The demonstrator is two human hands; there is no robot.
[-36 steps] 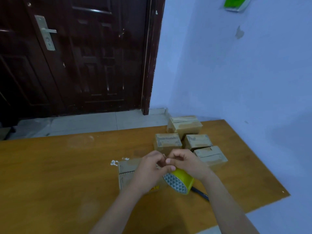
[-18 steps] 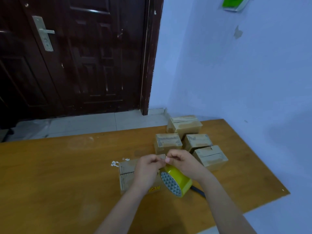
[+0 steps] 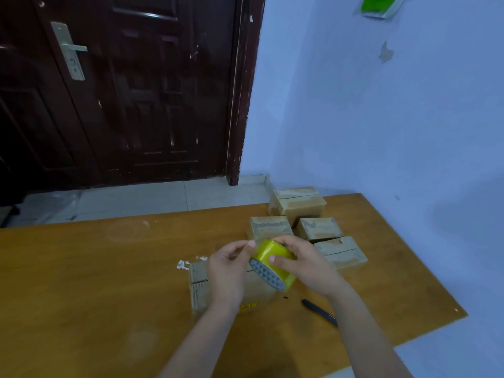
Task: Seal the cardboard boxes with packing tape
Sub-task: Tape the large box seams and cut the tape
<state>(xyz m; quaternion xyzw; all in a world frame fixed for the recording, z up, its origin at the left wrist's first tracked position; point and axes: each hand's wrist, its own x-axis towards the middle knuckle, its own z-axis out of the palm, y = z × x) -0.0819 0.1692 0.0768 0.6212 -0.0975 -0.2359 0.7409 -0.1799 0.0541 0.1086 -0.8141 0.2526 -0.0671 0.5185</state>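
Roll of yellow packing tape (image 3: 274,261) is now lifted and tipped: the patterned core face points down-left toward the camera, and the yellow outer band faces up. A second ago it sat lower, tucked under both hands, with less of the band showing.

Right hand (image 3: 300,261) holds the roll, fingers over the far side and thumb pressed on the yellow band; its grip is closed round the roll. Left hand (image 3: 227,268) has drawn slightly back to the left, its fingertips (image 3: 251,244) now at the upper edge of the roll. The fingers are curled as if pinching or picking at the band; whether a free tape end is actually caught between them I cannot tell, since no pulled strip is visible.

The roll hovers just above the near cardboard box (image 3: 201,287), which lies on the table (image 3: 95,282) beneath the hands. No tape can be made out on what shows of its top. Four more boxes (image 3: 317,227) sit in a cluster behind, toward the wall. A dark pen (image 3: 319,312) lies on the table, right of the near box.

Judgement: the step in hand is finding and lifting the tape's end. Tilting the roll exposes the band to the left fingertips. Sealing of the near box looks not yet begun.
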